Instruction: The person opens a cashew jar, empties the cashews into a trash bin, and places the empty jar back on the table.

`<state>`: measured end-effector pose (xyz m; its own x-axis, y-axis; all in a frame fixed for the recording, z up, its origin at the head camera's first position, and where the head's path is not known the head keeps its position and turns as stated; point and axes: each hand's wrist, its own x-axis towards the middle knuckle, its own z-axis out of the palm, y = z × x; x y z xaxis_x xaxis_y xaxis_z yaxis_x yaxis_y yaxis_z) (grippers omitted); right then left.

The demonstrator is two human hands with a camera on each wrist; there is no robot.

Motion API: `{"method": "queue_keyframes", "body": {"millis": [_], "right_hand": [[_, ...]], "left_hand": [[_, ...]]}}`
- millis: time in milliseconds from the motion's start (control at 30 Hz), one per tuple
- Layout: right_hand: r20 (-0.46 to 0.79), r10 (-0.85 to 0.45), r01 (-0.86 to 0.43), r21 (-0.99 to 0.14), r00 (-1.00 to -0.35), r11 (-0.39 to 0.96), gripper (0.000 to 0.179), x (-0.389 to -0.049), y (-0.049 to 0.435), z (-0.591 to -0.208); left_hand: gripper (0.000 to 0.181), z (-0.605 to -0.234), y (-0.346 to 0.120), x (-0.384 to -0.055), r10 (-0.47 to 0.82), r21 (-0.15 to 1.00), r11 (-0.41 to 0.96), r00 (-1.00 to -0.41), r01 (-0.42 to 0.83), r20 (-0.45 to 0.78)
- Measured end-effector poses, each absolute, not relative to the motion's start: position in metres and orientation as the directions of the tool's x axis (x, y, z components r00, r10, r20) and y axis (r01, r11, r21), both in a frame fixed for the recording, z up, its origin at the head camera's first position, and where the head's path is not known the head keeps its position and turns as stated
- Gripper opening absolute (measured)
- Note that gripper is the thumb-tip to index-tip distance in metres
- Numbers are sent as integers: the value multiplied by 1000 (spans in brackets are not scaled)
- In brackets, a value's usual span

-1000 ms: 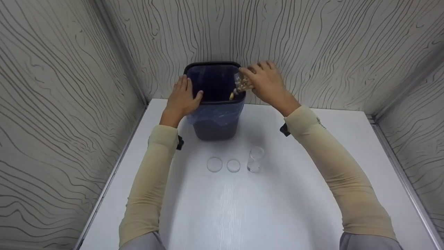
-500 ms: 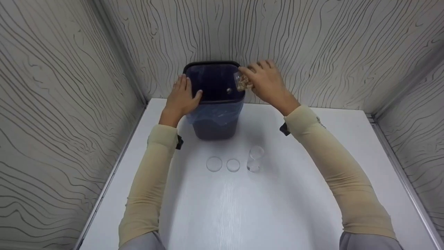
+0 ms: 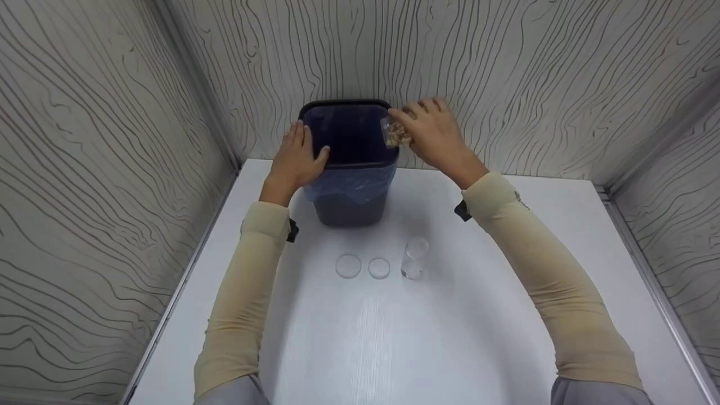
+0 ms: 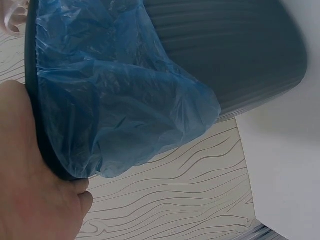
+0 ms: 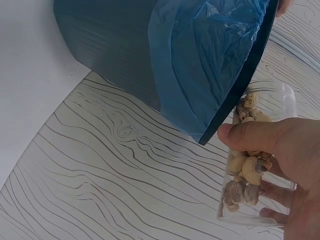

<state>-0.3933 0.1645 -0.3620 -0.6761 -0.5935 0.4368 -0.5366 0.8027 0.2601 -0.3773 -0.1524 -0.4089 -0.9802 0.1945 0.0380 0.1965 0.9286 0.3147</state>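
A dark trash bin (image 3: 351, 211) stands at the back wall, its blue bag (image 4: 145, 110) folded over the rim. My left hand (image 3: 293, 160) grips the bin's left rim, thumb on the inner side and fingertips outside. In my right hand (image 3: 436, 138) is a clear jar (image 5: 245, 219), held tilted with its mouth over the bin's right rim. Small beige and brown pieces (image 5: 251, 170), shell-like in shape, fill much of it. The right thumb lies across the jar's near side, close to the rim in the right wrist view, with fingers behind it.
Two clear round lids (image 3: 349, 266) lie side by side on the white table (image 3: 360, 337). Right of them stands a second clear jar (image 3: 413, 261). Wood-patterned panels (image 3: 506, 84) wall the table at the back and both sides.
Pieces were dropping from the jar into the bin a second and half a second ago; none shows in the air now. Both hands stay nearly in place.
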Motion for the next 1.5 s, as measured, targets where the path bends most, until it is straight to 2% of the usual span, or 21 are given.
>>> {"method": "queue_keyframes", "body": {"millis": [233, 733, 967, 1300, 1500], "right_hand": [[481, -604, -555, 258, -636, 790, 65, -395, 166, -365], [473, -594, -539, 263, -651, 800, 65, -395, 163, -363], [512, -598, -538, 280, -616, 795, 55, -395, 164, -366], [509, -592, -523, 289, -625, 802, 57, -395, 163, -367], [470, -587, -518, 283, -659, 807, 65, -394, 162, -365]], "left_hand": [[83, -410, -153, -379, 193, 304, 933, -981, 192, 29], [83, -411, -152, -379, 190, 305, 933, -981, 193, 39], [83, -411, -151, -378, 192, 299, 934, -981, 195, 41], [83, -412, -152, -379, 197, 308, 930, -979, 200, 42], [83, -413, -153, -380, 192, 309, 929, -980, 201, 59]]}}
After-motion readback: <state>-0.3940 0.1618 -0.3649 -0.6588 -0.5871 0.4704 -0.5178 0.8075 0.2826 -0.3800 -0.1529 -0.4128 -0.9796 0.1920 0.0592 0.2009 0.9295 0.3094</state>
